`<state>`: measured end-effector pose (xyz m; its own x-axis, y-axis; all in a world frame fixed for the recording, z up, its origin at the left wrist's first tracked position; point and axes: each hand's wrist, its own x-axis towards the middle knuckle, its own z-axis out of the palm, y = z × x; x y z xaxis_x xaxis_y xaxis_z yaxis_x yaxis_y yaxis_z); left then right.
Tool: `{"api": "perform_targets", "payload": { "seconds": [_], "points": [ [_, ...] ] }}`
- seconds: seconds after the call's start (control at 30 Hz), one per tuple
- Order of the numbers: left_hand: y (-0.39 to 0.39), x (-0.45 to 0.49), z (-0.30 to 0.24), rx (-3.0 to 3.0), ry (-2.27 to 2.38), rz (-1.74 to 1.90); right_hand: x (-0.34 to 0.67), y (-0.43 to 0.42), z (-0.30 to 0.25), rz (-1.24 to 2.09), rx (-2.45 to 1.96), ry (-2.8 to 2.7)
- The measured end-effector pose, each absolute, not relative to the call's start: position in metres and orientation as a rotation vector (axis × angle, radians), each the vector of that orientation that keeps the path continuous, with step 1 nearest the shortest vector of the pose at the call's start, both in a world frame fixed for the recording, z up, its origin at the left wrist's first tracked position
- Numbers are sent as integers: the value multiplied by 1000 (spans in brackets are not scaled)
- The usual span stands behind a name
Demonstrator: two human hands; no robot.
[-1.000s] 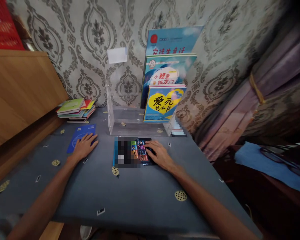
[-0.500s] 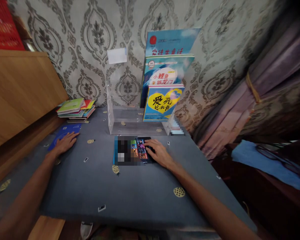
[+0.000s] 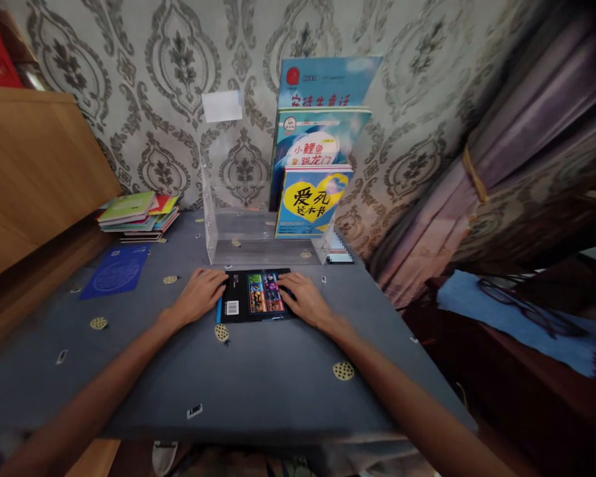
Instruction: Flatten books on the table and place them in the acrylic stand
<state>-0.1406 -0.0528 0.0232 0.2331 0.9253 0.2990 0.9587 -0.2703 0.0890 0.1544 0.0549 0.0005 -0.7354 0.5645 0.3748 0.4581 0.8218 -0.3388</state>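
A black book [image 3: 239, 291] lies flat on the table, its barcode and a grid of colourful pictures facing up. My left hand [image 3: 201, 295] is at the book's left edge, fingers stretched towards it and thumb side near the cover. On the opposite side, my right hand [image 3: 305, 301] rests with its fingers over the book's right edge. Both hands are palm down, and neither visibly grips the book. Left of my left hand, a blue booklet [image 3: 116, 270] lies by itself on the tablecloth.
Behind the book stands a clear acrylic rack [image 3: 265, 250], with several picture books [image 3: 314, 202] upright in its right half. A stack of thin books [image 3: 134, 215] sits at the back left beside a wooden cabinet [image 3: 34, 152]. Glasses lie on a blue cloth [image 3: 506, 318] at right.
My left hand has left the blue booklet and moved right to the black book's left edge. My right hand stays at the book's right edge. The view has shifted slightly.
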Motion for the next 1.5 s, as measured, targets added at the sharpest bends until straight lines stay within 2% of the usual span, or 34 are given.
{"api": "perform_targets", "payload": {
  "seconds": [0.17, 0.33, 0.53, 1.23, 1.5],
  "points": [
    [-43, -125, 18, -2325, -1809, -393, 137, 37, 15, 228, -813, -2637],
    [-48, -127, 8, -2270, -1853, -491, 88, 19, 22, 319, -578, -2710],
    [-50, -130, 2, -2274, -1911, -527, 50, 15, 17, 350, -643, -2785],
    [-39, -128, 16, -2337, -1959, -400, 147, 55, -2, 247, -1002, -2566],
    [-28, -122, 28, -2361, -1901, -296, 150, 53, -6, 252, -1033, -2510]
  ]
}}
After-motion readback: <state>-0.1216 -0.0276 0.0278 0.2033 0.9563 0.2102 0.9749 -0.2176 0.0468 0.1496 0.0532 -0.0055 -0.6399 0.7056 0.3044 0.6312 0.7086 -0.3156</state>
